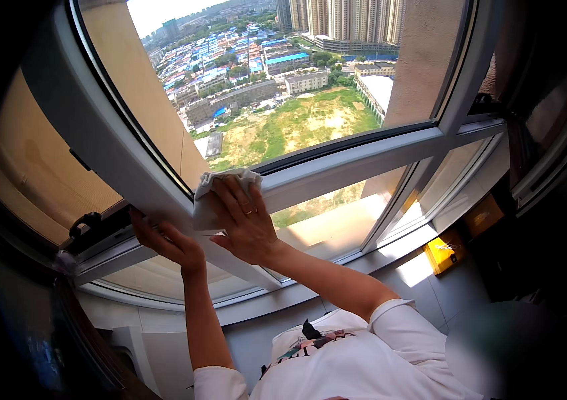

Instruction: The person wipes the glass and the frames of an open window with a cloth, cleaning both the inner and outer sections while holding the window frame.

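Note:
My right hand presses a white cloth against the corner where the upright and the lower rail of the white window frame meet. The cloth is bunched under my fingers, and its upper edge reaches the black seal at the pane. A ring is on one finger. Just to the left, my left hand rests with fingers spread at the side of the frame upright, its fingertips near the dark edge of the left window sash; no object shows in it.
A black window handle sticks out at the left. Lower glass panes run beneath the rail. On the tiled floor at the right stands a yellow box with a white cable on it. Buildings and a grassy lot lie far below outside.

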The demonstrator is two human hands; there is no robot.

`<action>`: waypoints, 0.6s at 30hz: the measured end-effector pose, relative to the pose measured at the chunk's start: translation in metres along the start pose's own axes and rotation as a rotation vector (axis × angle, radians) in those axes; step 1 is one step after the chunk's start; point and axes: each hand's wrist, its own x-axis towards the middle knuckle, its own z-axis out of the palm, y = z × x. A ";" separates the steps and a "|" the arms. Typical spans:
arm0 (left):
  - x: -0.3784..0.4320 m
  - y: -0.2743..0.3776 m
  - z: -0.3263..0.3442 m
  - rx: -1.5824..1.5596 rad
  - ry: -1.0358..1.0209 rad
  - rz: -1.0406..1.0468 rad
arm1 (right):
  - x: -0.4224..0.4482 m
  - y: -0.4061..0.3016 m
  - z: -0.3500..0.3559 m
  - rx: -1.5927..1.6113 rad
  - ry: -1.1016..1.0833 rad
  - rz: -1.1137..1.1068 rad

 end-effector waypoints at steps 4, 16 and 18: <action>0.036 0.001 0.005 0.095 0.075 0.122 | 0.004 0.040 -0.038 -0.278 0.084 0.073; 0.051 0.011 0.024 0.209 0.084 0.237 | -0.012 0.226 -0.179 -0.414 0.424 0.283; 0.051 0.015 0.024 0.211 0.076 0.213 | -0.010 0.257 -0.206 -0.310 0.562 0.368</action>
